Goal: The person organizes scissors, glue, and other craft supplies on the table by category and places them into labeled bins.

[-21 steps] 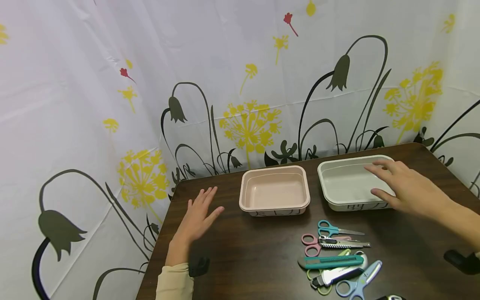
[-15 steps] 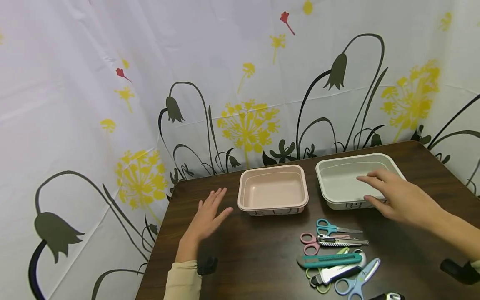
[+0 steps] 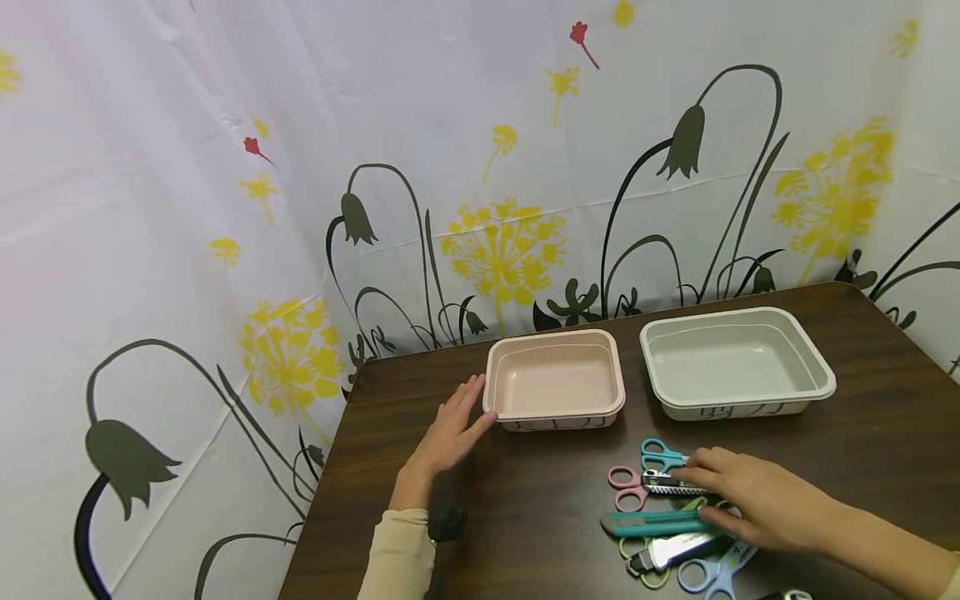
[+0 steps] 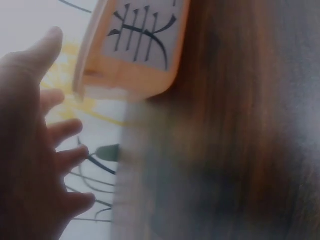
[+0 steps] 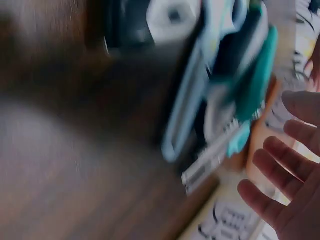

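Observation:
In the head view my left hand point(image 3: 450, 437) is beside the left wall of the pink bin point(image 3: 555, 417), fingers extended; whether it touches the rim I cannot tell. My right hand point(image 3: 772, 500) is above a pile of cutting tools, fingers loosely bent and holding nothing in the right wrist view. The pile has turquoise scissors point(image 3: 660, 456), pink-handled scissors point(image 3: 630, 498), a silver utility knife point(image 3: 663, 483), a teal utility knife point(image 3: 645, 525), a white-and-black utility knife point(image 3: 675, 550), green-handled scissors point(image 3: 655, 581) and light-blue scissors point(image 3: 697, 575). My right hand hides the tools' right ends.
A pale grey-green bin point(image 3: 738, 410) stands right of the pink one, both near the back of the dark wooden table point(image 3: 525, 517). A black-and-white object point(image 3: 793, 595) is cut off at the bottom edge. A flowered curtain point(image 3: 420, 100) hangs behind the table.
My right hand has come down and toward me from over the grey-green bin to the tool pile. My left hand has moved right, up to the pink bin's side.

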Tool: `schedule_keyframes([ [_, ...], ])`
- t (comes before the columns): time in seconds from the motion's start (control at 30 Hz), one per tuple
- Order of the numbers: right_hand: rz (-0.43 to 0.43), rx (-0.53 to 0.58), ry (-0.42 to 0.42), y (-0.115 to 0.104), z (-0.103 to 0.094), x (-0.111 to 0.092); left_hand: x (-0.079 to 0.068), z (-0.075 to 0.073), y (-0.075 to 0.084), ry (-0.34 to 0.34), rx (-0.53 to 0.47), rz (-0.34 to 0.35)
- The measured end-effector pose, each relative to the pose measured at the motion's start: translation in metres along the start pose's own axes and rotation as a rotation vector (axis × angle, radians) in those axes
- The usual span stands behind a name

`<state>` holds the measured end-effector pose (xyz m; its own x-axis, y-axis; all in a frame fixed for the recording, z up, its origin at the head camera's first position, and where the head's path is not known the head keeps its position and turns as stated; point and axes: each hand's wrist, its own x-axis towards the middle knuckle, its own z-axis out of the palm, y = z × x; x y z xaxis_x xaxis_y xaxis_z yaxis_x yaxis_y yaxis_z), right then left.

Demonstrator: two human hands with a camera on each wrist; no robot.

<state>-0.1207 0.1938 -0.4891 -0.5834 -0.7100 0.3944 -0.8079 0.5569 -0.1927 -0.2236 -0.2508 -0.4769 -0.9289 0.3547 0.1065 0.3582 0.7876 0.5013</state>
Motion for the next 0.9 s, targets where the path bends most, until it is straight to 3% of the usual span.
schedule_keyframes([
  [0.17,-0.017,0.005,-0.080,-0.011,0.017,-0.004,0.005,0.012,-0.003,0.006,-0.014,0.038],
  [0.37,-0.016,-0.012,-0.131,-0.016,0.027,-0.006,0.006,0.024,-0.004,0.018,-0.026,0.018],
  [0.9,-0.007,-0.032,-0.167,-0.019,0.028,-0.003,0.004,0.033,-0.003,0.021,-0.116,-0.008],
])
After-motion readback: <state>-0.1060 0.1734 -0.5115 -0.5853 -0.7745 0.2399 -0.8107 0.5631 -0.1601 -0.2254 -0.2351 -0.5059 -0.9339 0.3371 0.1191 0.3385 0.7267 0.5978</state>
